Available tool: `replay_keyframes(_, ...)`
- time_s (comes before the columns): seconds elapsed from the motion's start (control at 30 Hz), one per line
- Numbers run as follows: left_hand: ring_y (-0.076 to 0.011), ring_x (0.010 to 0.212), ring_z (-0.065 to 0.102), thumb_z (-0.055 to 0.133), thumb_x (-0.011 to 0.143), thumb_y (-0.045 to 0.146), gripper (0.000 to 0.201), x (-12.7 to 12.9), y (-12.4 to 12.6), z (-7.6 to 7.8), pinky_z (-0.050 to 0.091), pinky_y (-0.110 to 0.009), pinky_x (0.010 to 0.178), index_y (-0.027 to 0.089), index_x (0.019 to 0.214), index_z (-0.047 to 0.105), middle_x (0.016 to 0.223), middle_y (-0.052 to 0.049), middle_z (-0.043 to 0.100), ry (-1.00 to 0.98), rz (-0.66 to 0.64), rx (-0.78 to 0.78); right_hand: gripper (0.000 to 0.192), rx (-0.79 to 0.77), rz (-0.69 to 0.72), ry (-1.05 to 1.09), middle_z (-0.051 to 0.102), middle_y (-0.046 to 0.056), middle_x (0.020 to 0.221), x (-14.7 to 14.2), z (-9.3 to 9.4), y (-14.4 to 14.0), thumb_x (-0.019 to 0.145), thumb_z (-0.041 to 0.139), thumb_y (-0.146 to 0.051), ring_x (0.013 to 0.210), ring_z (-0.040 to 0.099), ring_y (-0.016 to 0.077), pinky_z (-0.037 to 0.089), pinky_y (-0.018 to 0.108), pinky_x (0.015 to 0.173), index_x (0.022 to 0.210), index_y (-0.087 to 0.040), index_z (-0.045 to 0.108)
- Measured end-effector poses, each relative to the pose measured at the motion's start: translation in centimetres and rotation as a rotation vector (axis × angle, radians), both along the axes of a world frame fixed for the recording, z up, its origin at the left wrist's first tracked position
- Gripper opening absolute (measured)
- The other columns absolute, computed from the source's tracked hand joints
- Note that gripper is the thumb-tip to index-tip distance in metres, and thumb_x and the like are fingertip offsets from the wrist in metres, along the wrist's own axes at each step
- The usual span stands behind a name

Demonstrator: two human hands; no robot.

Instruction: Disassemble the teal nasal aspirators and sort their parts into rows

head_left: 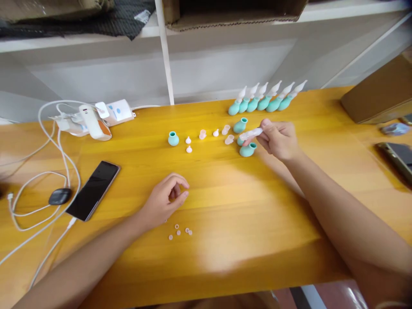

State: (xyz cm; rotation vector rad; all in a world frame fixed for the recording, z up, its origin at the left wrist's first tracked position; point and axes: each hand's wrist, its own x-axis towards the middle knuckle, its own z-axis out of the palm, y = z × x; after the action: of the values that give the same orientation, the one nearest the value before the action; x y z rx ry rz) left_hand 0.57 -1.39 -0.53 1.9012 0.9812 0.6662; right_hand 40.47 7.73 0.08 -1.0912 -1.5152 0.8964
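Observation:
My right hand pinches a translucent whitish nozzle, its wide end pointing left over the teal rubber bulbs. One teal bulb lies just below it, another bulb just behind, and a third is partly hidden. My left hand hovers over the table with fingers loosely curled and thumb apart, holding nothing. Beyond it are a teal bulb, two small white valve pieces and a pinkish clear cup. Farther right lie another white piece and two clear cups.
A row of several teal bulbs with white nozzles stands at the back. Several small pink rings lie near the front. On the left are a phone, cables and chargers. A cardboard box and another phone are at right.

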Motion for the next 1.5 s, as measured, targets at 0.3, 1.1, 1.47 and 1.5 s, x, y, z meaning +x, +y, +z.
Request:
replay_keyframes(0.3, -0.0139, 0.082, 0.060, 0.055, 0.108, 0.025, 0.010, 0.0, 0.0, 0.3, 0.049, -0.027, 0.073, 0.021, 0.107, 0.064, 0.106, -0.004, 0.068, 0.041, -0.049, 0.003, 0.071, 0.090, -0.121, -0.215, 0.054, 0.001, 0.045, -1.7, -1.5, -1.6, 0.107, 0.054, -0.073, 0.042, 0.045, 0.0098, 0.029, 0.029, 0.045, 0.066, -0.020, 0.076)
replay_keyframes(1.1, -0.0145, 0.079, 0.056, 0.073, 0.090, 0.021, 0.020, 0.5, -0.2, 0.1, 0.046, -0.027, 0.070, 0.020, 0.109, 0.067, 0.098, -0.001, 0.058, 0.056, 0.110, 0.167, 0.053, -0.338, 0.360, 0.369, 0.056, -0.002, 0.064, -15.1, -2.6, -8.8, 0.109, 0.060, -0.062, 0.054, 0.063, 0.0132, 0.051, 0.027, 0.055, 0.079, -0.018, 0.061)
replay_keyframes(1.47, -0.0130, 0.074, 0.053, 0.061, 0.106, 0.024, 0.021, 0.5, 0.3, 0.0, 0.042, -0.028, 0.071, 0.018, 0.086, 0.065, 0.085, 0.001, 0.057, 0.136, 0.171, 0.138, 0.066, -0.198, 0.210, 0.083, 0.055, 0.001, 0.070, -14.8, -2.4, -8.0, 0.112, 0.056, -0.058, 0.050, 0.051, 0.0067, 0.044, 0.023, 0.047, 0.061, -0.017, 0.057)
replay_keyframes(1.5, -0.0129, 0.074, 0.053, 0.063, 0.105, 0.024, 0.020, 0.5, 0.3, 0.0, 0.042, -0.028, 0.071, 0.018, 0.087, 0.066, 0.086, 0.001, 0.057, 0.132, 0.169, 0.144, 0.065, -0.206, 0.208, 0.092, 0.055, 0.000, 0.069, -14.8, -2.4, -7.9, 0.112, 0.056, -0.059, 0.049, 0.051, 0.0065, 0.043, 0.022, 0.045, 0.062, -0.017, 0.057)
